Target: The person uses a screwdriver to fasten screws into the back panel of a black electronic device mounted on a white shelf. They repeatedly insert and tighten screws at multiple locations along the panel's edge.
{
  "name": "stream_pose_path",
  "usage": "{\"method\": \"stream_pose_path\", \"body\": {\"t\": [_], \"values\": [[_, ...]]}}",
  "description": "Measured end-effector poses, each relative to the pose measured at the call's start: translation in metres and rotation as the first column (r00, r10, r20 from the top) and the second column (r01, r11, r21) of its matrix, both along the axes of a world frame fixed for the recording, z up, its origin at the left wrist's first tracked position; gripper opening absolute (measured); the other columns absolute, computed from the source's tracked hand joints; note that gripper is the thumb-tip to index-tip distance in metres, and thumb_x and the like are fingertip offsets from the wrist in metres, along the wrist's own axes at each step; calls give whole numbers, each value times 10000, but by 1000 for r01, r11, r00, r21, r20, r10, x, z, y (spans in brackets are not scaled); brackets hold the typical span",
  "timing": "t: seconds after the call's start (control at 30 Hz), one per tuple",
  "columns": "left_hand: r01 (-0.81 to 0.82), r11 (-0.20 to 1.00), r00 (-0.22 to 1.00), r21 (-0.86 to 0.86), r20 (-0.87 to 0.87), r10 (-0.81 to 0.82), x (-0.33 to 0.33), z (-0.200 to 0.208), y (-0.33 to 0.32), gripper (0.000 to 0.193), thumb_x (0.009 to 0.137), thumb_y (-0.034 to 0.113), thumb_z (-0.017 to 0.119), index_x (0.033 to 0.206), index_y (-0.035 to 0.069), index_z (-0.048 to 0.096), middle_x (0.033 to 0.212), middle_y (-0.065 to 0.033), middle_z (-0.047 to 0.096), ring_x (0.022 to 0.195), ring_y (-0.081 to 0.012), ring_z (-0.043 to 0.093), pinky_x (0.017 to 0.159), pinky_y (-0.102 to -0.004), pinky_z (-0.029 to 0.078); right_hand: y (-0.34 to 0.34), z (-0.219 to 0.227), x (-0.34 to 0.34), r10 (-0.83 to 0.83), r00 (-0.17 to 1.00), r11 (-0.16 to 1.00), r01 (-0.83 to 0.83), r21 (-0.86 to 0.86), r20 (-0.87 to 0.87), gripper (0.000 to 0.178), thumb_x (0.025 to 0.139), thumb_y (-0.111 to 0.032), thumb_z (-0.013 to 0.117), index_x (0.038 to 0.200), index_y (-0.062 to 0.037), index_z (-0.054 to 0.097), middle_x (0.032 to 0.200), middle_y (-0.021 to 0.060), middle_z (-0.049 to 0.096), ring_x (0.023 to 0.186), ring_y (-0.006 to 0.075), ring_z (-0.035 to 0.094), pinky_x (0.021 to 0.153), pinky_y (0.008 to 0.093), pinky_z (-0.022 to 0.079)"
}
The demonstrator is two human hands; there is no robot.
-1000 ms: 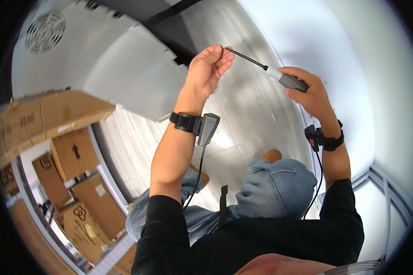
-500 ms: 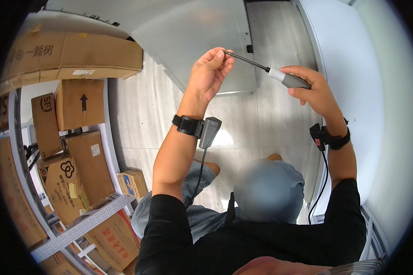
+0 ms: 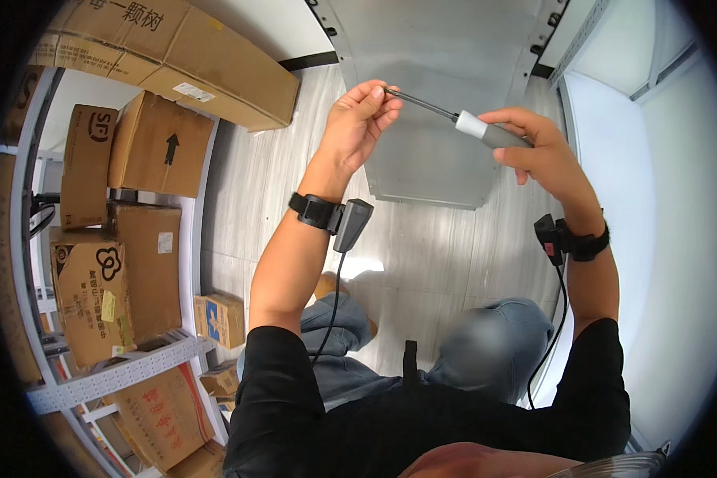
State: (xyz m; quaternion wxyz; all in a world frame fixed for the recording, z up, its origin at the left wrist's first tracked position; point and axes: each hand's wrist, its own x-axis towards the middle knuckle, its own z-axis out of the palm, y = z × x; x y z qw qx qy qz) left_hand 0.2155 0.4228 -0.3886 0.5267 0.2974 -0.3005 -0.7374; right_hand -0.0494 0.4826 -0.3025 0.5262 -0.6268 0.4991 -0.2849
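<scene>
A screwdriver (image 3: 430,106) with a long dark shaft and a white and grey handle spans the gap between my hands. My right hand (image 3: 538,151) is closed round the handle at its grey end. At the other end, the thumb and fingers of my left hand (image 3: 358,119) pinch the tip of the shaft. Whether a small part such as a screw sits at that tip is too small to tell. Below the tool lies or stands a large grey sheet-metal panel (image 3: 430,171), its dark fittings showing along the sides. Neither hand touches the panel.
On the left, a metal shelf rack (image 3: 127,382) carries several cardboard boxes (image 3: 163,155). A long carton (image 3: 223,72) lies across its top, jutting toward the panel. A small box (image 3: 219,320) sits beside the rack. To the right runs a white panel (image 3: 613,159).
My view has turned, so the metal panel now lies straight ahead and the rack appears shifted. Both hands keep their hold on the screwdriver, nearly in the same pose.
</scene>
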Motion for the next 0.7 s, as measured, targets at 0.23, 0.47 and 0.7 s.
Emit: {"method": "stream_pose_path", "body": {"t": [0.23,0.47,0.7], "values": [[42,999,995,14,-92,-41,52,33,-49,128,944,115,489,991,16,556,937,-84,619,807,-164,614,739,-264,539,-6,33,82,-146,989,989,145,-30,-19,359,763,-75,628,1101,-47,513,743,19,553,566,69,455,469,214,376],[168,979,986,116,-22,-167,73,37,-92,167,948,147,478,1021,21,560,886,-71,623,716,-124,587,660,-238,503,8,12,157,-377,923,925,372,71,74,398,796,-45,578,1169,-31,440,796,53,548,635,100,512,546,252,430],[241,965,970,104,-5,-241,72,22,-107,176,945,172,493,991,28,583,858,-47,635,727,-106,586,684,-240,496,20,-23,217,-460,851,883,469,29,252,485,805,-80,613,1237,-31,398,873,76,577,676,133,569,585,266,466]]}}
